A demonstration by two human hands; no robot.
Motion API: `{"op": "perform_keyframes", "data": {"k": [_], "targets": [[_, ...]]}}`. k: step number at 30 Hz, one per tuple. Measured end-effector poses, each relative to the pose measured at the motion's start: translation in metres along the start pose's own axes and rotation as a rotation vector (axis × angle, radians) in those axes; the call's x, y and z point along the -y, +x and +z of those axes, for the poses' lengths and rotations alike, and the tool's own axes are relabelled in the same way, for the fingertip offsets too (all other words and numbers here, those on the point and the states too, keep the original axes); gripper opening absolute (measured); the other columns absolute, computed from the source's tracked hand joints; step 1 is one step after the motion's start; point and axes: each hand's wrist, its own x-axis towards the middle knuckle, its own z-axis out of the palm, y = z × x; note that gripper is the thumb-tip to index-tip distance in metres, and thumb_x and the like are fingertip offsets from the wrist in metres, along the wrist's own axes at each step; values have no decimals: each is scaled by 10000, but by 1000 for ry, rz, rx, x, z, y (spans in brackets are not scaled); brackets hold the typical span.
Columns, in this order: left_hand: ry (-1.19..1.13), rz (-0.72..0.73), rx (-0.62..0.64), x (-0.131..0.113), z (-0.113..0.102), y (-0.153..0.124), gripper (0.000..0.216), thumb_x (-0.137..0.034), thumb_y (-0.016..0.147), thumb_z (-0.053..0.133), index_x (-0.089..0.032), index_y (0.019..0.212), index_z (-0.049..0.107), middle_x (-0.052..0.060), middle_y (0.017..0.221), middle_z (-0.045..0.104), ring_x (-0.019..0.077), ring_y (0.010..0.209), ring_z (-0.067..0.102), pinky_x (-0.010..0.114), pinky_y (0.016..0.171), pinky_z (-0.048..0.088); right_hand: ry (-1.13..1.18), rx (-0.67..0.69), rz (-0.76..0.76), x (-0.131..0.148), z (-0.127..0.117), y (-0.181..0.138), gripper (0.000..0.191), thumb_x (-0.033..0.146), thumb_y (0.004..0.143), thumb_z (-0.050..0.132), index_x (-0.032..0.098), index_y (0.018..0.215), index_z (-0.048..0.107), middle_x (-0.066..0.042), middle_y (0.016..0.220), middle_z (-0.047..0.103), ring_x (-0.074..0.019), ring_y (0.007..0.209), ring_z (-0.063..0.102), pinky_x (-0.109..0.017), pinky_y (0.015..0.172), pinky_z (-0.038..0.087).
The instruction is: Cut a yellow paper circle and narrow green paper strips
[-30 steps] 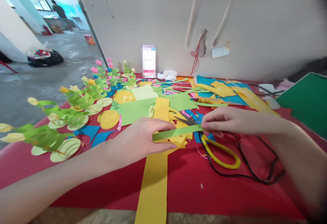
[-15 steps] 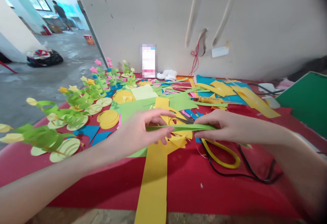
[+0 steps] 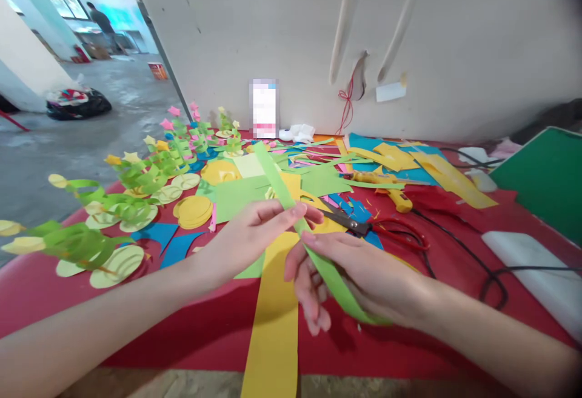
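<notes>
A green paper strip [image 3: 334, 283] slants across the middle of the view, its upper end pointing away from me. My left hand [image 3: 261, 225] pinches it between thumb and fingers near the middle. Just below, my right hand [image 3: 336, 265] grips the same strip with thumb and index finger, the other fingers curled loosely. Under the hands, a long yellow paper strip [image 3: 273, 325] runs toward the table's front edge. Beyond my right hand lie scissors with red handles [image 3: 402, 231], blades toward the left, over blue and yellow paper scraps.
Paper flowers with curled green leaves [image 3: 82, 243] line the left side, near stacked yellow discs [image 3: 193, 211]. A yellow glue gun [image 3: 386, 186], black cables and a white block [image 3: 531, 271] are at right. A phone [image 3: 264, 108] leans on the wall behind.
The green strip has turned from level to slanting. My right hand has moved left and down, close to my left hand, uncovering the scissors and glue gun.
</notes>
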Motion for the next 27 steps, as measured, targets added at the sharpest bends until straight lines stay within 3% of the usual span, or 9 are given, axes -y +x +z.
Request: {"op": "perform_keyframes", "data": {"k": [3,6,9,12,16,19,21,23,27], "targets": [[-182,28,-10,-2,-2,0,262,-318,887,418,-196,828,643,-7,774,620,120,835,563,192,799,416,-68,92,-24,-4,10,-4,408,267,915,224,106,750,561,-38,608,590,-91,536,576,-245,630,453],[-378,37,11,-10,-8,1,265,-270,905,357,-183,859,603,-38,573,478,78,520,505,212,623,464,-480,143,-17,6,7,-15,335,297,887,347,108,790,606,-54,736,631,-122,708,599,-269,746,443],[-417,-40,70,-16,-12,0,249,-255,898,346,-183,838,577,-67,504,334,45,347,337,202,437,430,-817,-12,-84,24,-5,-26,282,379,827,468,148,887,620,-30,788,637,-124,733,583,-230,686,450],[-315,-152,236,-16,-8,-5,226,-281,873,406,-170,772,575,-67,486,324,49,355,321,198,426,425,-801,-257,-311,39,-15,-34,260,389,816,493,200,974,574,18,684,591,-79,586,527,-183,539,422],[-221,-220,391,-10,2,-10,232,-319,868,417,-171,794,579,-68,508,340,49,380,345,201,488,440,-766,-451,-509,48,-17,-41,173,348,805,527,181,790,566,42,560,498,-44,484,441,-148,448,363],[-201,-198,396,-9,5,-10,236,-318,871,411,-170,795,579,-72,504,339,48,380,345,198,495,441,-789,-594,-572,49,-15,-43,218,330,746,601,202,914,548,19,746,554,-45,524,462,-149,440,388],[-187,-197,404,-10,6,-10,235,-314,865,423,-163,788,586,-75,490,352,46,371,346,197,496,445,-817,-603,-547,50,-16,-41,425,331,712,632,250,1099,476,-14,979,545,-61,588,503,-168,451,424],[-172,-216,425,-11,6,-11,221,-306,854,444,-154,791,592,-76,467,372,49,361,355,196,486,444,-849,-543,-471,51,-20,-39,443,337,710,628,262,1120,478,-25,1042,537,-71,599,524,-187,463,444],[-206,-245,469,-11,8,-14,324,-370,871,388,-132,893,607,-36,448,481,73,363,427,181,446,401,-854,-404,-372,54,-30,-37,167,340,716,621,194,797,613,7,674,584,-85,518,533,-202,457,433]]}}
